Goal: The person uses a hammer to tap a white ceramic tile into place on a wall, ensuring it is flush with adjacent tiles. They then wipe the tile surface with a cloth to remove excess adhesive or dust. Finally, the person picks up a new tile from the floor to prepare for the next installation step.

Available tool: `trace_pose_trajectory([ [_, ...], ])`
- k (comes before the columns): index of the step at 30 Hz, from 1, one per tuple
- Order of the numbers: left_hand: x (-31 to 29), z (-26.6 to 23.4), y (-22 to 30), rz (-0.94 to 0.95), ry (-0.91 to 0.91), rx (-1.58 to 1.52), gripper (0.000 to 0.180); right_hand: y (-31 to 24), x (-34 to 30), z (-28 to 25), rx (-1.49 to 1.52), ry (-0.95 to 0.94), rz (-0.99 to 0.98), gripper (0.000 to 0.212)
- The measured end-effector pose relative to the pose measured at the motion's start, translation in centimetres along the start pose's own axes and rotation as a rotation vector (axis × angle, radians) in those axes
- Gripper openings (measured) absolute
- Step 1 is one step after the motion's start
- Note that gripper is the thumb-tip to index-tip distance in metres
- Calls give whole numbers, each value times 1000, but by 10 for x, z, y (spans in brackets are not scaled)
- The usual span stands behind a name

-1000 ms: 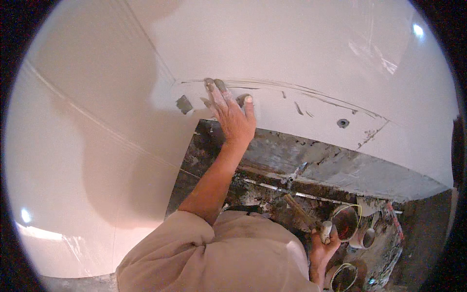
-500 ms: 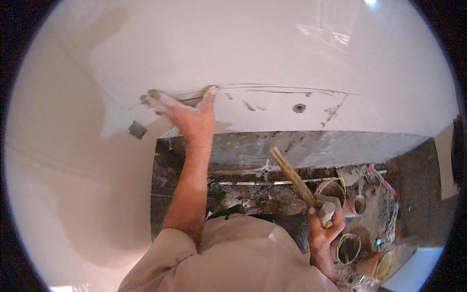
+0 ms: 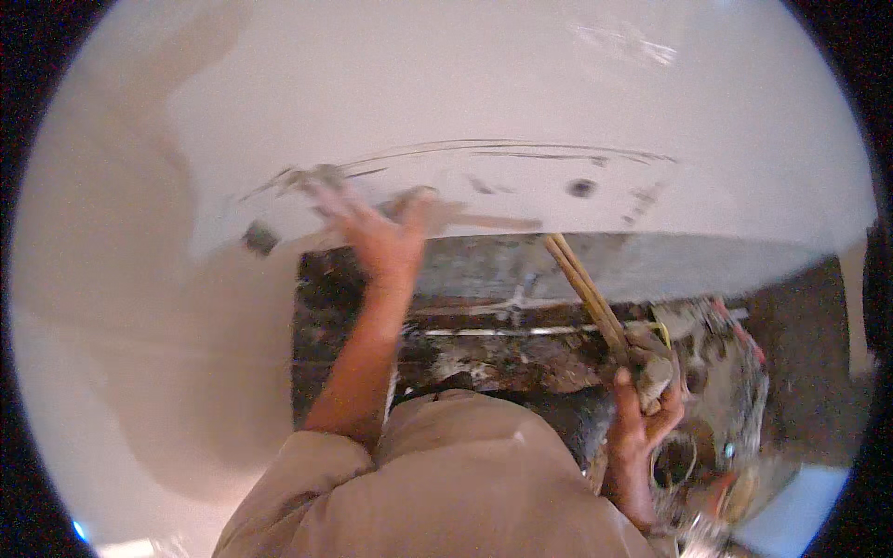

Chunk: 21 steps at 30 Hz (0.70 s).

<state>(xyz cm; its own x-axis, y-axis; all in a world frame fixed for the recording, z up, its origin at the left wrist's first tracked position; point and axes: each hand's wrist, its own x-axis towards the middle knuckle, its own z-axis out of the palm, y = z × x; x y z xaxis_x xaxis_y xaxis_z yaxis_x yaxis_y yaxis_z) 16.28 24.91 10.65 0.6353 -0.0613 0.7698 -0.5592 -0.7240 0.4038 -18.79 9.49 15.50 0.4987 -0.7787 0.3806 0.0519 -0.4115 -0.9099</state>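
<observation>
While the left hand (image 3: 377,237) presses open-fingered on the white wall (image 3: 484,84), the right hand (image 3: 642,418) grips a wooden-handled tool (image 3: 586,288) above a debris-filled basket (image 3: 744,391).

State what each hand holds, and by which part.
The right hand grips a wooden-handled tool near its grey head end. The left hand holds nothing, pressed flat against the white wall.

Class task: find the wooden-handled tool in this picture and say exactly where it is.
In the head view the wooden-handled tool is right of centre, gripped in the right hand, its handle slanting up-left toward the white wall.
</observation>
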Motion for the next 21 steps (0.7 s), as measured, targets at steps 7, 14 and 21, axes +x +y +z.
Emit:
trace_pose_trajectory([
  [7,-44,-19,-61,-341,-70,-131,95,-1,-26,22,612,-333,625,55],
  [14,-45,-28,-114,-614,-118,-181,62,3,-15,32,208,-881,280,73],
  [21,-65,-98,-117,-582,-230,-13,35,-1,9,92,-30,-1270,-389,78],
])
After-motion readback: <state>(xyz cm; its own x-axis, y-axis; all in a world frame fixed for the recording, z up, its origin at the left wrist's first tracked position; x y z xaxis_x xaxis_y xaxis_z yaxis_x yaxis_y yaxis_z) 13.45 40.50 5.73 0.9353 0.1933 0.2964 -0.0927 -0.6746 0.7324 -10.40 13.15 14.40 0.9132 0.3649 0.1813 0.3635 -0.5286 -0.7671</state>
